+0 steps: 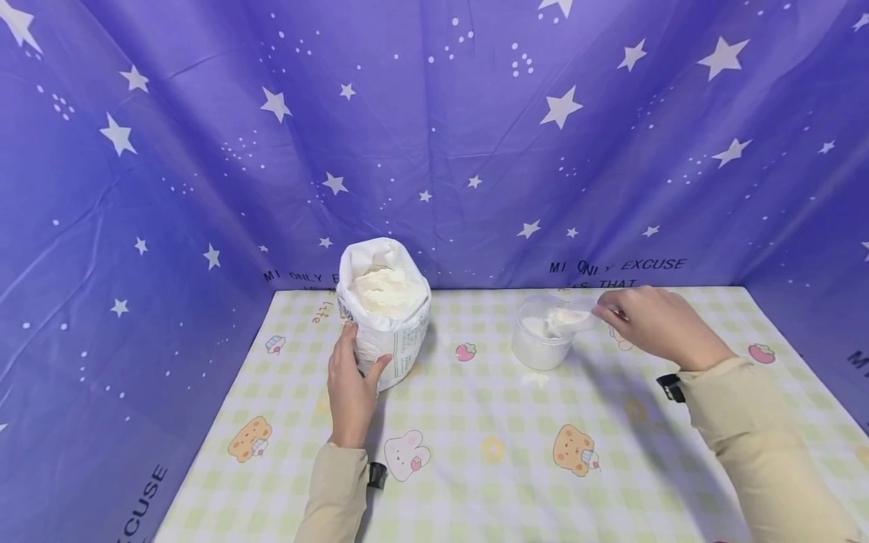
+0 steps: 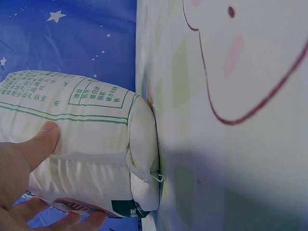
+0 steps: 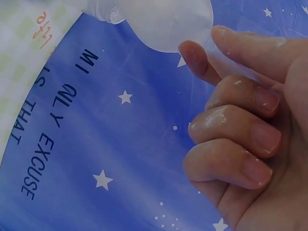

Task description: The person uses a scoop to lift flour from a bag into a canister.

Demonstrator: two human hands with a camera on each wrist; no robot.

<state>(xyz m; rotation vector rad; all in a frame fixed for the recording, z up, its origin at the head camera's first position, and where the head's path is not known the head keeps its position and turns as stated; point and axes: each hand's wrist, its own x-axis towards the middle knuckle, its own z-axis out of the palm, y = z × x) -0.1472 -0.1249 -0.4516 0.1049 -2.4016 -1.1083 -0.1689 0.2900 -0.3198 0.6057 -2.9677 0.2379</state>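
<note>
Two hands of mine are busy, each with its own object. My right hand [image 1: 648, 323] pinches the end of a clear plastic scoop [image 1: 582, 320], with thumb and forefinger; the other three fingers are curled in toward the palm and have white specks on them. The scoop lies to the left of this hand, and its long axis runs leftward, so that its far end, carrying a heap of white powder [image 1: 558, 318], is over the mouth of a round transparent plastic tub [image 1: 543, 356]. This I judge the most important relation: the load against the rim. Whether the scoop touches the rim, I cannot tell. The tub stands upright and has white powder inside; my right hand is the nearer one to it, and I see nothing that blocks between them.

My left hand [image 1: 351, 392] is well apart from the tub, clasping a white bag with green print [image 1: 406, 341], thumb on one face and fingers around the side. The bag stands upright, its top unfolded, pale powder [image 1: 388, 292] inside. Below is a green-and-white checked tablecloth [image 1: 475, 415]; behind hangs a purple-blue starry curtain [image 1: 407, 121].
</note>
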